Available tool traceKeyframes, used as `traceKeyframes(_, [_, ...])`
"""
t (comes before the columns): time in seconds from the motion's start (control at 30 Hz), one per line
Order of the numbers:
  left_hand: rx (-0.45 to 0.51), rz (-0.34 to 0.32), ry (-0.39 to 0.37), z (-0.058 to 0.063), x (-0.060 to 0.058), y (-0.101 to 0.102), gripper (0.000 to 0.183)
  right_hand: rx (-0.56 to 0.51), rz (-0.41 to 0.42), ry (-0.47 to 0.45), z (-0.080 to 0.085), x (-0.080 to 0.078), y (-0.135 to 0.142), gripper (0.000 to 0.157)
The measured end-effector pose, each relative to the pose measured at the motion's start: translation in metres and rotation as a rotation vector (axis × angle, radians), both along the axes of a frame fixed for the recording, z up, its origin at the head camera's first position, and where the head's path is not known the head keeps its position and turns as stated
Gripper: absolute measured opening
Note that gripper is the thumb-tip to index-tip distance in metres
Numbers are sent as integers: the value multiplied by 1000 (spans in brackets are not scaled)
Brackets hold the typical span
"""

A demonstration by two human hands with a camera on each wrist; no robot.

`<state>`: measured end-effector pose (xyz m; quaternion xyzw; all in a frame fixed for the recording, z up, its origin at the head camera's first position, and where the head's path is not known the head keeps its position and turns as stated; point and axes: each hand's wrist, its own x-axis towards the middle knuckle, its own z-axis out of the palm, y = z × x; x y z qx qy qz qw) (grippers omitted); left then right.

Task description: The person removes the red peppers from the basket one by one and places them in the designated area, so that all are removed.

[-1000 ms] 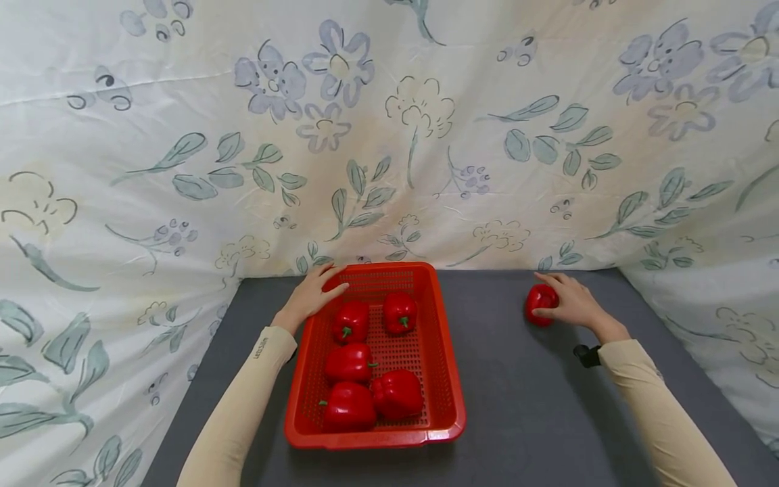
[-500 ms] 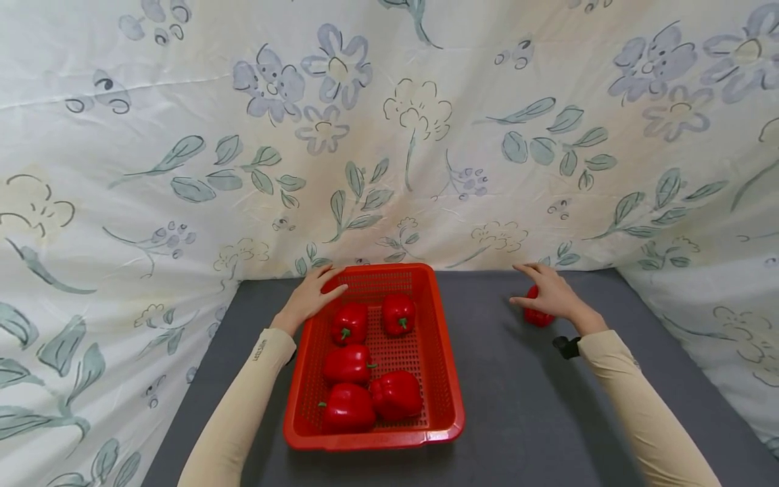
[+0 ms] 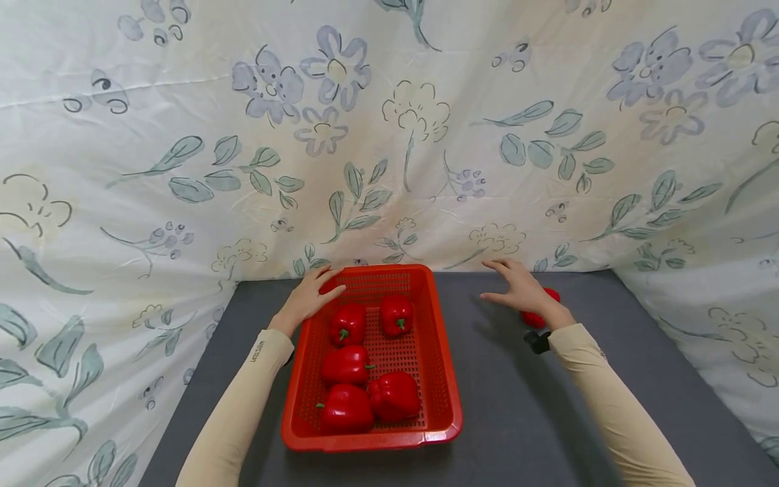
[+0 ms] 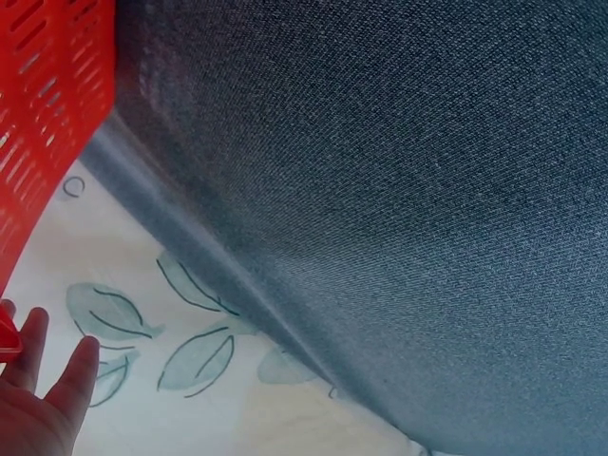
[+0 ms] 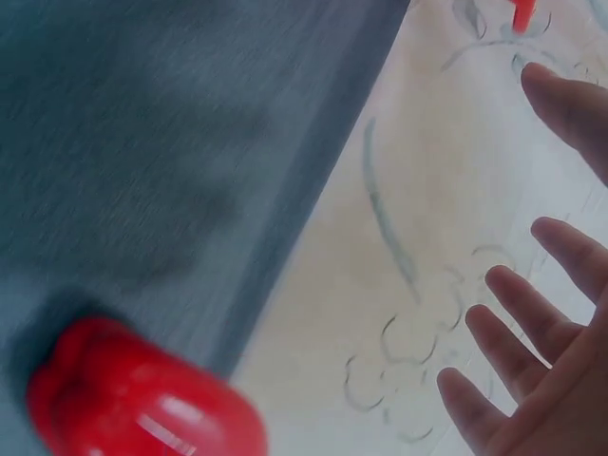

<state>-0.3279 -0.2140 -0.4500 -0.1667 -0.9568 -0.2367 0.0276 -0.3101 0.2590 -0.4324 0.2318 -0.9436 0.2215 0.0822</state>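
Observation:
My left hand point(image 3: 308, 299) lies at the far-left corner of a red plastic basket point(image 3: 450, 379), its thumb reaching over the inside. In the left wrist view, straight, spread fingers point(image 4: 73, 385) show beside the basket's rim. Several red bell peppers point(image 3: 345, 366) with green stems lie in the basket. To the right of it, my right hand point(image 3: 523, 291) hovers above the table with fingers and thumb spread, holding nothing. One more bell pepper point(image 5: 142, 399) sits on the table behind that hand, partly hidden by the hand and wrist in the head view.
A dark grey cloth-covered table point(image 3: 487, 419) carries the basket. White floral fabric point(image 3: 420, 162) hangs right behind the table's far edge and along both sides. A dark strap device point(image 3: 537, 341) is on the right wrist.
My right hand has left the single bell pepper and moved left toward the basket, fingers spread. That pepper stays in place on the table. The left hand keeps its spot at the basket.

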Motion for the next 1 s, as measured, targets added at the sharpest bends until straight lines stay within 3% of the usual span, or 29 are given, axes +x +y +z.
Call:
traceKeyframes(0.7, [13, -3, 1, -1, 0, 0, 65, -83, 106, 14, 19, 2, -62, 75])
traceKeyframes(1.0, [10, -1, 1, 0, 0, 1, 65, -104, 176, 17, 20, -1, -86, 73])
